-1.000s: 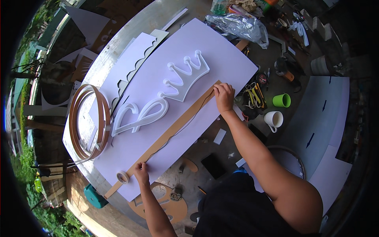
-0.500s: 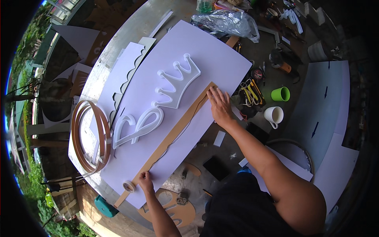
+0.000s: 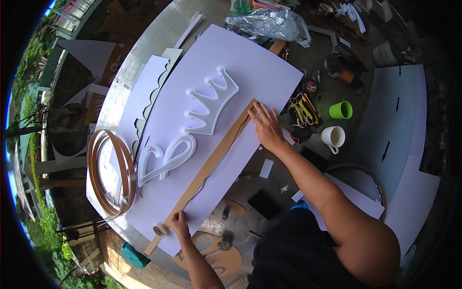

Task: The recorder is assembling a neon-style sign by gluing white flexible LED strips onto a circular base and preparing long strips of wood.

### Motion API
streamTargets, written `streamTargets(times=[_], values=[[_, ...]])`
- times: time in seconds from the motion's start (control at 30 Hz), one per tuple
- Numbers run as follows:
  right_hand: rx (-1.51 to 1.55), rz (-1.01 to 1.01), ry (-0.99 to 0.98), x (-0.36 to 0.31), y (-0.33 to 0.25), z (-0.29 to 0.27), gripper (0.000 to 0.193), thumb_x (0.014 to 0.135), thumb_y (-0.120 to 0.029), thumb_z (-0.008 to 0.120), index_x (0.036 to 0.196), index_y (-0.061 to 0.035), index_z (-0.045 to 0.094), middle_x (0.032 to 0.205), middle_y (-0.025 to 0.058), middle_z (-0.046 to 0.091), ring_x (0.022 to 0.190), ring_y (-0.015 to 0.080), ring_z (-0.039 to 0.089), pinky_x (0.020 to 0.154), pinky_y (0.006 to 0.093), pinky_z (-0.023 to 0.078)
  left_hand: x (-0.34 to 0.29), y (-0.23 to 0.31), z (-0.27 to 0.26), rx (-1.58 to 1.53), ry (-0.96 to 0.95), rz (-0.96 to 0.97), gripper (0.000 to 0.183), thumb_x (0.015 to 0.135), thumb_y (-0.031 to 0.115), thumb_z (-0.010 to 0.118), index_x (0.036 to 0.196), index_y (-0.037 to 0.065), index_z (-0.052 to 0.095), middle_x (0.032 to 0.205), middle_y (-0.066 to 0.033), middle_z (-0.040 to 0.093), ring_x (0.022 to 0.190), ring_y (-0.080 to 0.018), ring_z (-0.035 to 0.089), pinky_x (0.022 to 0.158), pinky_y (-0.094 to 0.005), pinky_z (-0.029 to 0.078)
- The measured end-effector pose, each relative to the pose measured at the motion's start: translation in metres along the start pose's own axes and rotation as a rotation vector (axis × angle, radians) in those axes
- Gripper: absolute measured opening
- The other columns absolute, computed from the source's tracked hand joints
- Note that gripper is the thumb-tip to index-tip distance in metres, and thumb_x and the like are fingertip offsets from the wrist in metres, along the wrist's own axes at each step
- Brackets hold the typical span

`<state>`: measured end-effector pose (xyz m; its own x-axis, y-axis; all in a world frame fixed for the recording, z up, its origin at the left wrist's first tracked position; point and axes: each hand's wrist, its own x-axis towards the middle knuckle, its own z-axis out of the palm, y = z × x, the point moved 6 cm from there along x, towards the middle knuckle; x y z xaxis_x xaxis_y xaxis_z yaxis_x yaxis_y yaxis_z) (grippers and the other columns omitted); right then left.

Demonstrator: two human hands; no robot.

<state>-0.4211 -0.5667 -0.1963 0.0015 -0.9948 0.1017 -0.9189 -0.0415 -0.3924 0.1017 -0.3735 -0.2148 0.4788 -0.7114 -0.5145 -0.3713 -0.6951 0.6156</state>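
A long brown strip [image 3: 211, 166] lies diagonally across a large white board [image 3: 240, 53]. Along its near side runs a thin dark cord [image 3: 204, 182], slightly wavy. At the strip's lower end my left hand [image 3: 179, 224] is closed, pinching the cord's end. My right hand [image 3: 267, 129] rests on the strip's upper end, fingers stretched out and pressing down where the cord's other end lies. A roll of tape [image 3: 160, 230] sits on the strip beside my left hand. Farther up the board stand a white crown-shaped piece [image 3: 213, 103] and a looped white ribbon-shaped piece [image 3: 175, 156].
Coiled brown edging [image 3: 130, 171] lies at the table's left edge, near a scalloped grey piece [image 3: 159, 91]. On the right are a green cup [image 3: 340, 110], a white mug [image 3: 333, 138], a drill-like tool [image 3: 344, 74] and yellow-handled tools [image 3: 305, 110]. A dark phone-like slab [image 3: 264, 204] lies close to me.
The view has shifted slightly. Both hands keep their places at the strip's two ends, and the cord still lies along it.
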Motion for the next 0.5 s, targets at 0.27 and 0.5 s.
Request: streamTargets(times=[0.27, 0.5], values=[[-0.028, -0.029, -0.052, -0.002, 0.006, -0.006, 0.052, 0.093, -0.005, 0.051, 0.145, -0.0097, 0.053, 0.159, 0.0144, 0.039, 0.146, 0.0351, 0.037, 0.120, 0.0601, 0.023, 0.004, -0.005, -0.007, 0.095, 0.046, 0.035, 0.014, 0.097, 0.012, 0.063, 0.096, -0.001, 0.067, 0.080, 0.0003, 0.061, 0.070, -0.0087, 0.052, 0.064, -0.0261, 0.042], [-0.053, -0.060, -0.120, 0.003, 0.012, -0.009, 0.053, 0.095, -0.007, 0.050, 0.147, -0.0106, 0.050, 0.161, 0.0110, 0.037, 0.146, 0.0320, 0.035, 0.120, 0.0587, 0.023, -0.001, 0.011, -0.005, 0.086, 0.035, -0.042, 0.014, 0.097, 0.011, 0.063, 0.095, -0.002, 0.067, 0.079, -0.0006, 0.063, 0.069, -0.0096, 0.054, 0.064, -0.0260, 0.043]])
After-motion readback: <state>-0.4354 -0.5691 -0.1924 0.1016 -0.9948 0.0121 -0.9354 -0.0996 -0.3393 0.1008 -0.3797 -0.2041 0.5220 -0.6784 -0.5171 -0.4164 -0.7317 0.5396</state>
